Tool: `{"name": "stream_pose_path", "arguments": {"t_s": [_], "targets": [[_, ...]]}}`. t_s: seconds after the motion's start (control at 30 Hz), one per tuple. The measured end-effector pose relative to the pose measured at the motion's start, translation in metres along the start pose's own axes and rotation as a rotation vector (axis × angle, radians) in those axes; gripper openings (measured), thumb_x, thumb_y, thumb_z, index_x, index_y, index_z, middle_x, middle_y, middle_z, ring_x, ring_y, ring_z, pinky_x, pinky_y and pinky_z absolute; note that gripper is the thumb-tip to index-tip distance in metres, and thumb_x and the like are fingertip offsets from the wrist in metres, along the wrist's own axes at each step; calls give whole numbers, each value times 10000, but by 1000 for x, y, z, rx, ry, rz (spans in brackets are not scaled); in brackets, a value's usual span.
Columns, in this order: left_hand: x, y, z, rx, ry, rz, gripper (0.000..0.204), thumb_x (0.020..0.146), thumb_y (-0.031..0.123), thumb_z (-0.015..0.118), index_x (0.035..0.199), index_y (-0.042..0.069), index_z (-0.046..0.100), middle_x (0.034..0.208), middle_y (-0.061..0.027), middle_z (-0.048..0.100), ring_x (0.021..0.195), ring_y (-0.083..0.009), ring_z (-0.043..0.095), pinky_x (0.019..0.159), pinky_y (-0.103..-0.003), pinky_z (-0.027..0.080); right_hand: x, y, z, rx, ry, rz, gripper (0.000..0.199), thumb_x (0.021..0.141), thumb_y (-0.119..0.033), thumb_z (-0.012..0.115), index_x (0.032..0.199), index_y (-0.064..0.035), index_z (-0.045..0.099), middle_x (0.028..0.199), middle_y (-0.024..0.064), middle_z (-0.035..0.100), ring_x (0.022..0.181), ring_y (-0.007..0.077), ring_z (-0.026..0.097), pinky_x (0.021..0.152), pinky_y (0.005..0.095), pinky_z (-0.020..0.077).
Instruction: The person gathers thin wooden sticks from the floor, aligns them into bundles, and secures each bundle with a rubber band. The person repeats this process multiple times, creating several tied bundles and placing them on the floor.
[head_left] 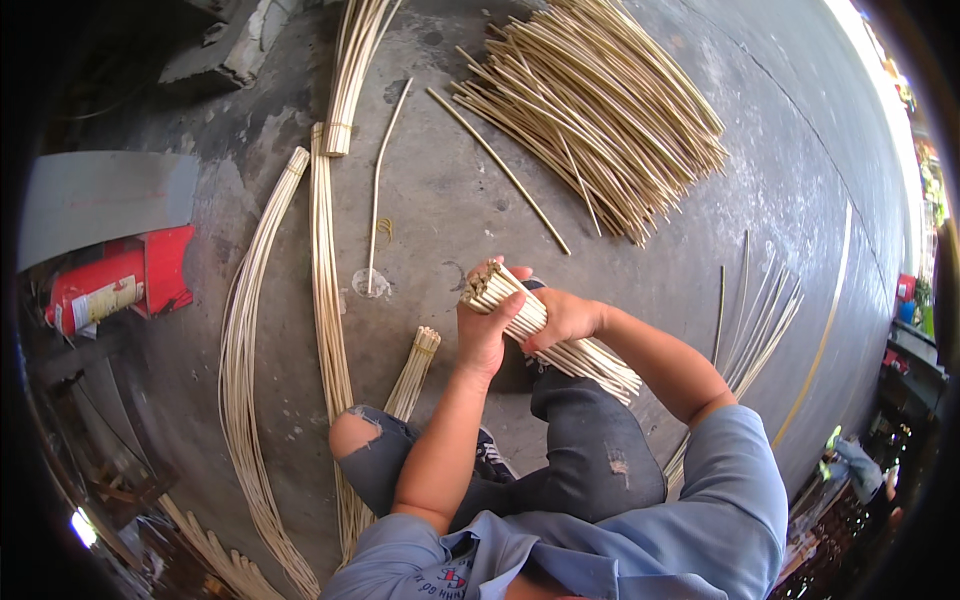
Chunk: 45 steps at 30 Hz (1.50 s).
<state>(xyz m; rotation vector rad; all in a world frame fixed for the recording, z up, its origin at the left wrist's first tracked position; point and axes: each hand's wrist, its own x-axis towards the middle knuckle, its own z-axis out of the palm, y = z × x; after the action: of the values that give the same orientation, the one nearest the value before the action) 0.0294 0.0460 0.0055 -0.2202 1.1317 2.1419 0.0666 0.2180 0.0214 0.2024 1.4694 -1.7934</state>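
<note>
Both my hands grip a thick bundle of pale rattan canes (590, 364) above my bent leg. Near the bundle's far end, my left hand (484, 332) wraps round it, thumb across the top and fingertips showing behind. My right hand (566, 318) clasps the bundle a little lower down, its fingers partly hidden underneath. The cut ends of the canes sit close together, facing up and away to the left. Below the bundle, a shoe and part of my leg are partly covered by it.
A large pile of loose canes (610, 120) lies at the far right. Long tied bundles (250, 330) stretch along the left, with a shorter one (412, 372) by my knee. Two single canes (500, 170) lie between. A red cylinder (110, 285) stands far left; thin canes (765, 330) spread at right.
</note>
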Motion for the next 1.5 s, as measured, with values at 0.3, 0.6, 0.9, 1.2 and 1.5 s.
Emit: {"name": "stream_pose_path", "arguments": {"t_s": [0.3,0.6,0.9,1.2,1.5], "targets": [[-3,16,8,-66,-251,95,671,823,237,823,1384,127,471,1023,-113,683,1008,-279,669,1180,-530,348,1,20,-3,20,-205,-39,350,749,-119,829,1030,14,667,874,88,723,817,178,703,764,318,569],[-10,12,18,-114,33,110,391,853,-34,690,1196,62,530,981,-79,680,889,-206,678,913,-381,545,-9,-6,21,-349,236,-272,924,666,-320,930,1412,-10,481,1231,208,653,1161,349,636,1017,404,480],[-27,21,25,-25,174,116,389,868,-38,721,1190,71,532,1033,-57,667,970,-133,650,868,-313,548,-4,-12,36,-284,247,-173,681,674,-144,824,1289,-21,560,1035,179,709,963,318,698,887,397,536],[5,27,12,125,-290,130,1123,722,555,899,1558,71,325,1398,-128,545,1304,-218,529,1155,-400,367,-29,-8,16,-118,475,-214,732,685,-84,802,1368,0,556,1049,88,717,955,145,665,906,314,532],[121,55,-190,1281,722,238,264,834,219,833,989,28,738,930,-139,730,866,-294,699,790,-383,548,-81,-25,11,-257,592,-416,515,664,-105,846,1112,-20,606,921,99,732,857,155,705,813,329,555]]}}
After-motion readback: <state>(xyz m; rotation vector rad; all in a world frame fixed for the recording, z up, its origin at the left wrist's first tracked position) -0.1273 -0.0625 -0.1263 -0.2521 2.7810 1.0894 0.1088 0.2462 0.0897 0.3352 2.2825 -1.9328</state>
